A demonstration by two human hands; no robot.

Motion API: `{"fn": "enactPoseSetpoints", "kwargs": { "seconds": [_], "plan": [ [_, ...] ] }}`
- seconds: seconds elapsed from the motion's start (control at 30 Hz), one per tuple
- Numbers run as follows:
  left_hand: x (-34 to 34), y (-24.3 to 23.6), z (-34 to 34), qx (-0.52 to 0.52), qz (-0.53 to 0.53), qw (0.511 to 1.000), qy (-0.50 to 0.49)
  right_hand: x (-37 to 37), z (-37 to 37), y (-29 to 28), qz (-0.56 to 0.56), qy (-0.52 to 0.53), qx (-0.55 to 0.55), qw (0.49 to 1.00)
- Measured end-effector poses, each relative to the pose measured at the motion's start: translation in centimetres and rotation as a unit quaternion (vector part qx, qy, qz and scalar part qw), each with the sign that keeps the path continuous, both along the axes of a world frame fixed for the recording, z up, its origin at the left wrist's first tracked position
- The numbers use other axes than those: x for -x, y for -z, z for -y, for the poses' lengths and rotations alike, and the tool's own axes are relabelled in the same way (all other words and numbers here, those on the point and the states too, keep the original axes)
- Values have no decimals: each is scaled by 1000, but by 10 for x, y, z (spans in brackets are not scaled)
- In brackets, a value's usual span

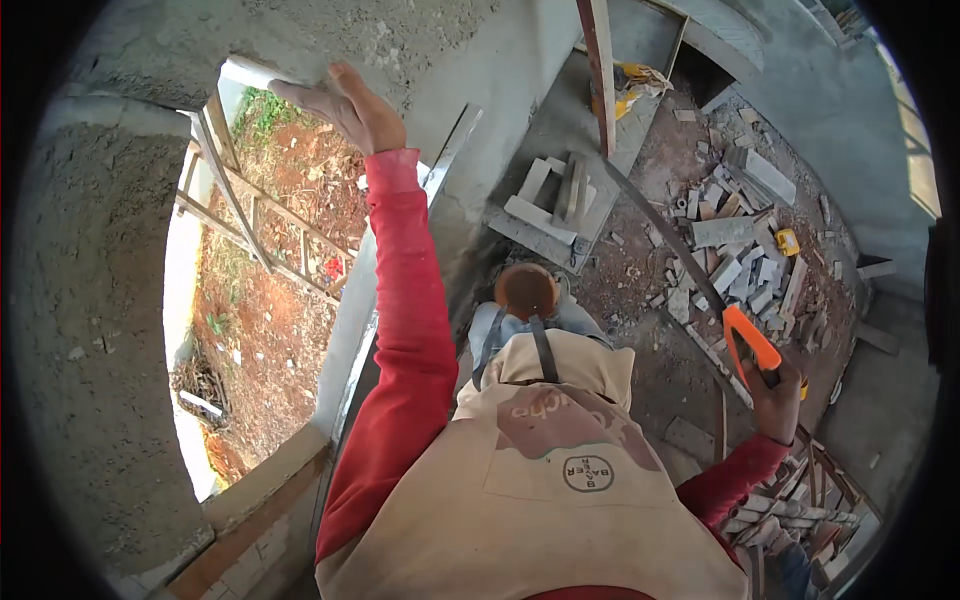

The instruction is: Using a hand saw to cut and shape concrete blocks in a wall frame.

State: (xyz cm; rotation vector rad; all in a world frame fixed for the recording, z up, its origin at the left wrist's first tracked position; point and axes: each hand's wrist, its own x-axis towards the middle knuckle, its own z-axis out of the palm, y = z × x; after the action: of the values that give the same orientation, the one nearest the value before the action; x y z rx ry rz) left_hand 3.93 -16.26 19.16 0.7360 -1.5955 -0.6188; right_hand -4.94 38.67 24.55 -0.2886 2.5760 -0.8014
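Note:
My left hand point(362, 112) is raised at the upper left with its fingers stretched out. It is beside the top corner of a window opening in the rough plastered wall point(415, 50); whether it touches the plaster I cannot tell. Low on the right, my right hand point(775, 402) grips the orange handle of a handsaw point(752, 342). The saw's dark blade points up and to the left, its far end near an upright wooden post point(601, 80). Both my arms are in red sleeves.
Through the opening show wooden braces point(290, 268) over reddish ground. A heap of broken blocks and rubble point(735, 230) covers the floor at the right. Ahead, pale blocks point(545, 215) lie on a grey slab, and a brown bucket point(526, 292) is close to my legs.

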Motion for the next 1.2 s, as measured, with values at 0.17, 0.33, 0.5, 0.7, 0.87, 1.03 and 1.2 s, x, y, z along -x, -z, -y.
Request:
{"fn": "enactPoseSetpoints", "kwargs": {
  "seconds": [0.17,0.33,0.5,0.7,0.87,1.03,1.2],
  "plan": [
    [-18,53,-60,-256,-21,964,71,-2,4,133,97,120,159,975],
    [-107,178,-179,-359,385,812,253,-22,73,287,314,377,481,726],
    [-341,347,-277,-594,522,610,43,-40,201,408,512,450,508,527],
    [-489,349,-346,-796,455,399,-14,-40,318,585,548,406,544,489],
    [-518,355,-351,-830,424,361,28,-28,340,728,453,476,613,440],
    [-536,354,-295,-820,434,371,47,-94,337,738,552,409,506,522],
    [-512,373,-229,-792,440,393,159,-193,234,666,532,385,317,685]
  ]
}}
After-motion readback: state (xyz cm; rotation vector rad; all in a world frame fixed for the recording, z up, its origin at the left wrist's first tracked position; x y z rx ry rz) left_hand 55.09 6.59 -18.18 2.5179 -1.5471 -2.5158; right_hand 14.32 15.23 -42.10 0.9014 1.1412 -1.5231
